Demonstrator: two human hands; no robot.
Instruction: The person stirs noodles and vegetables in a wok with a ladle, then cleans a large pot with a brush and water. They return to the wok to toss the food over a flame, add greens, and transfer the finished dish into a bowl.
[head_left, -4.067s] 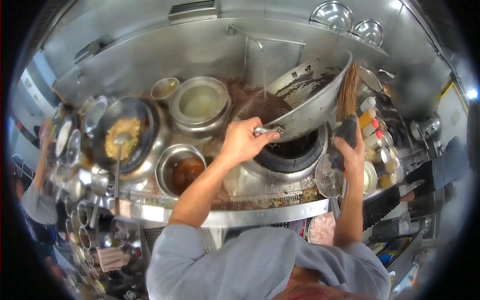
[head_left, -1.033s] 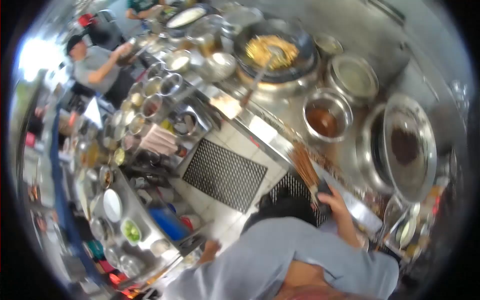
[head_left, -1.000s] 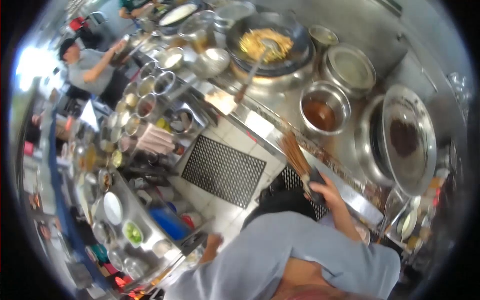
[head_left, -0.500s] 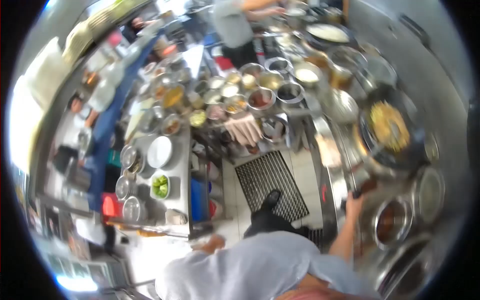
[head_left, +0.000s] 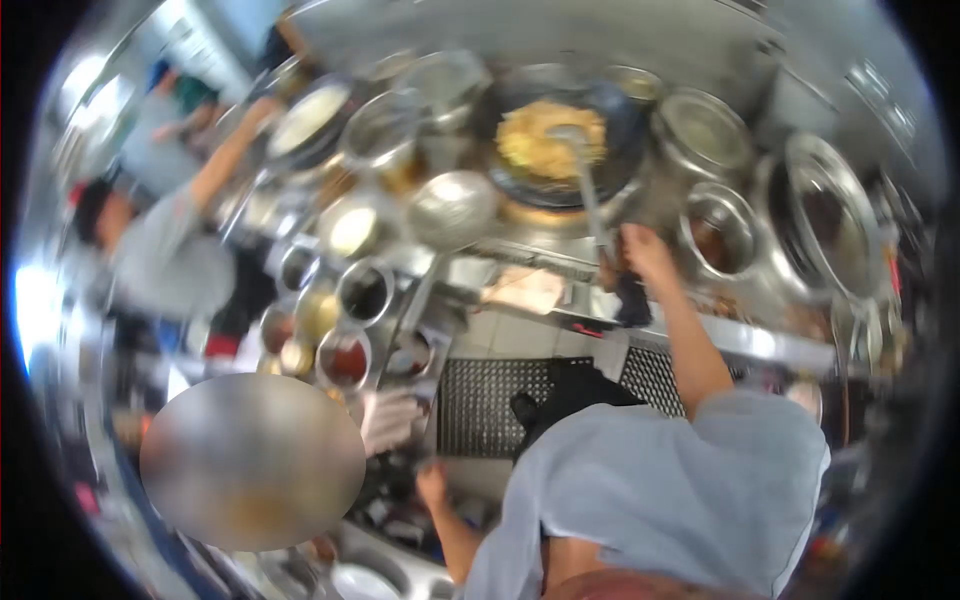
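My right hand [head_left: 648,252] is at the front of the stove, closed around the lower end of a long-handled ladle [head_left: 588,190]; blur softens the fingers. The ladle's head rests in yellow noodle-like food [head_left: 545,140] inside a dark wok [head_left: 625,125]. A dark cloth-like thing [head_left: 632,300] hangs just below that hand. My left hand [head_left: 432,485] is low by my side, loosely curled with nothing visible in it. Nearest to it are pinkish cloths or gloves [head_left: 390,420] on a counter edge.
A large strainer [head_left: 450,210] lies left of the wok. Metal pots, including one with brown contents [head_left: 718,232], stand to the right. Sauce containers [head_left: 345,358] line the left counter. A co-worker [head_left: 175,260] reaches over a pan at far left. A black mat [head_left: 485,405] covers the floor.
My view has swung right toward the stove, so the wok now sits at top centre. My right hand stays at the ladle's handle. A blurred oval now covers part of the lower left.
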